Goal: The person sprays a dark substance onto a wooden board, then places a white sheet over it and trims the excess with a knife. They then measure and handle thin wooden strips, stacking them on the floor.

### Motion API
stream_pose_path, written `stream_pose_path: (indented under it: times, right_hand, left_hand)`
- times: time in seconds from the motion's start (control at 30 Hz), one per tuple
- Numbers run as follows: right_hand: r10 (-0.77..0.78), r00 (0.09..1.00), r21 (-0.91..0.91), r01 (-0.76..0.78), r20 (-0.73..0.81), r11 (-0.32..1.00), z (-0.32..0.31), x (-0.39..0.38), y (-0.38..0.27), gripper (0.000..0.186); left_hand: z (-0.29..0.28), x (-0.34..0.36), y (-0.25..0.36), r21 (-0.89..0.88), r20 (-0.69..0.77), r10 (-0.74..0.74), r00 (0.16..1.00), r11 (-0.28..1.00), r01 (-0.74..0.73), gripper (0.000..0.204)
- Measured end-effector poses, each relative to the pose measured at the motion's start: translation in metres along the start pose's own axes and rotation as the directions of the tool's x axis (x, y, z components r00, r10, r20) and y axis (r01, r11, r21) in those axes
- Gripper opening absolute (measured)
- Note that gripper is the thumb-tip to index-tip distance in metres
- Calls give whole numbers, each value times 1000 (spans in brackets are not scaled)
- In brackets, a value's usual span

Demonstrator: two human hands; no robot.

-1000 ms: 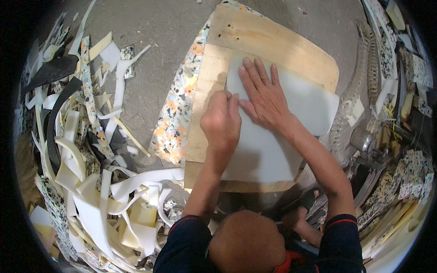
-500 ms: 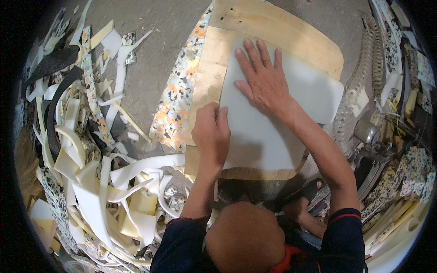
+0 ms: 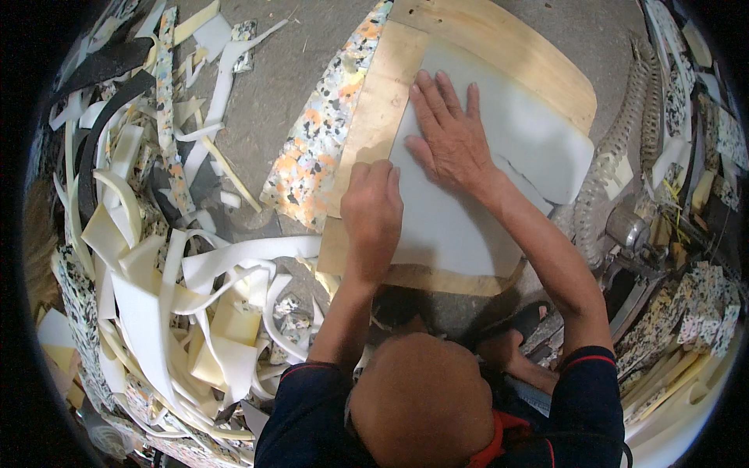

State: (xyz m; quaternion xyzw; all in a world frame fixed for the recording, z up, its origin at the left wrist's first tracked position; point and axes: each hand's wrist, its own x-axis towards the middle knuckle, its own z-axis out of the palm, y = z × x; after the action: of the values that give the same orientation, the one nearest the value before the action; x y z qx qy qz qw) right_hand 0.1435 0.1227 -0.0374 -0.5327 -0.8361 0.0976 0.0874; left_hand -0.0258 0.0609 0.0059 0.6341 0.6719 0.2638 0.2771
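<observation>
A pale grey sheet [image 3: 445, 242] lies on plywood boards [image 3: 491, 31], whose left portion rests by a strip of multicoloured speckled foam [image 3: 312, 148]. My right hand [image 3: 451, 140] lies palm down on the sheet's upper part, fingers apart. My left hand [image 3: 371, 210] is curled at the sheet's left edge, over the plywood, knuckles up and fingertips tucked out of sight; I cannot make out what, if anything, is in it.
Heaped white, yellow, black and speckled foam offcuts [image 3: 148, 312] lie at my left. At the right are a coiled translucent hose [image 3: 608, 171], a metal machine part [image 3: 626, 229] and more foam scraps [image 3: 706, 304]. A bare foot [image 3: 499, 347] shows below the boards.
Both hands have shifted slightly: my right hand rose up the sheet, and my left hand moved along its left edge. The boards and sheet appear higher in the picture.
</observation>
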Motion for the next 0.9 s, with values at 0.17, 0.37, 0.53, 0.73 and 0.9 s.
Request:
stream_pose_path:
  times: [0.17, 0.37, 0.53, 0.73, 0.9]
  right_hand:
    - [68, 998, 33, -68, -14, 997, 4, -3, -18, 75]
    - [86, 990, 174, -66, -109, 983, 9, -10, -21, 76]
    - [96, 993, 109, -102, 62, 989, 8, -58, -45, 78]
    - [82, 996, 122, -86, 38, 989, 11, -70, -56, 82]
    - [71, 995, 97, -77, 63, 992, 10, -67, -59, 80]
  left_hand:
    - [10, -3, -5, 48, -54, 8, 999, 999, -6, 4]
    - [8, -5, -8, 45, -110, 42, 993, 998, -37, 9]
    - [-15, -39, -4, -177, -26, -252, 967, 953, 244, 17]
    - [-31, -80, -8, -400, 77, -389, 918, 831, 386, 16]
    - [-24, -96, -13, -292, -51, -180, 982, 943, 157, 10]
